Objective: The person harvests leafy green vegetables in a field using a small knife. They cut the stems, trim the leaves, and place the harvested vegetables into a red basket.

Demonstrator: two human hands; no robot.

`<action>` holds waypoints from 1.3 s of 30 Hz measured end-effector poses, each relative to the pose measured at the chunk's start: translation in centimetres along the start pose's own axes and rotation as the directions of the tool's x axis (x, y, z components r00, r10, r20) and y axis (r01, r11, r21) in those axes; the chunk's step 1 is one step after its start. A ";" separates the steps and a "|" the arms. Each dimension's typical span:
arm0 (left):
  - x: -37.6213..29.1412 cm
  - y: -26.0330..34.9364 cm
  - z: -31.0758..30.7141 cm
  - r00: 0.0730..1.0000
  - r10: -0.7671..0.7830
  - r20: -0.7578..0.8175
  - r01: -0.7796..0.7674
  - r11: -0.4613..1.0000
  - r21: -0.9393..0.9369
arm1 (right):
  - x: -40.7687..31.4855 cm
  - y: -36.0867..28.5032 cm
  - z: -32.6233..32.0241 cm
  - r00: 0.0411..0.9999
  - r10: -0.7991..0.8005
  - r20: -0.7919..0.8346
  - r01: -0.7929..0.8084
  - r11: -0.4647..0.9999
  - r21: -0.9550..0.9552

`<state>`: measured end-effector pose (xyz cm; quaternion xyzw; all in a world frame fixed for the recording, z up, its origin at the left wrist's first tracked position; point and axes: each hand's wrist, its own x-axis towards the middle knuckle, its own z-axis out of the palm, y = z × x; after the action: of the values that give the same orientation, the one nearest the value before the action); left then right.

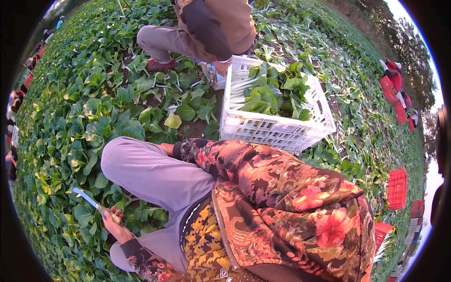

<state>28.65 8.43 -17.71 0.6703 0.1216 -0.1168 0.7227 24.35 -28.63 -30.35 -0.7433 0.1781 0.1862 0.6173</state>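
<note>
In the head view, my left hand [114,221], palm partly up, grips a knife [86,198] with a narrow, pale blade pointing forward over leafy green plants [84,215]. The blade touches no stalk that I can make out. My right arm reaches across my raised knee; only the wrist and back part of my right hand [166,148] show, and the fingers are hidden behind the knee. Beyond that arm stands a white plastic crate [275,127], holding leafy greens with long white stalks [243,86], laid in bunches.
Another person [218,31] bends beside the crate, a hand [222,67] at its near corner. A yellowing leaf [173,120] and cut leaves lie on the soil. Red crates [396,188] stand at the right; more people [394,75] work at the field's edges.
</note>
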 end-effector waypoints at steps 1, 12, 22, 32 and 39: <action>0.0 -0.1 0.2 1.000 0.005 -0.009 -0.005 1.000 -0.004 | 0.1 0.0 0.4 1.000 -0.009 0.015 0.009 1.000 0.003; 0.7 -1.1 -0.4 0.994 -0.091 0.055 0.089 0.995 0.051 | -0.2 0.2 4.7 0.992 -0.024 0.120 0.017 0.998 0.060; 2.0 -3.2 0.0 0.989 -0.119 0.086 0.102 0.979 0.178 | 0.4 0.5 6.0 0.990 -0.035 0.136 0.027 0.998 0.059; 1.4 -2.6 0.0 0.989 -0.108 0.102 0.088 0.978 0.188 | -0.4 0.0 6.9 0.987 -0.051 0.153 0.043 0.998 0.056; 1.8 -1.0 0.9 0.992 -0.102 0.074 0.087 0.980 0.182 | -0.2 0.2 7.3 0.984 -0.075 0.163 0.066 0.996 0.060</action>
<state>30.00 7.48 -19.19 0.7202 0.1124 -0.1889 0.6580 23.71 -21.49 -31.67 -0.7139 0.1047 0.2203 0.6564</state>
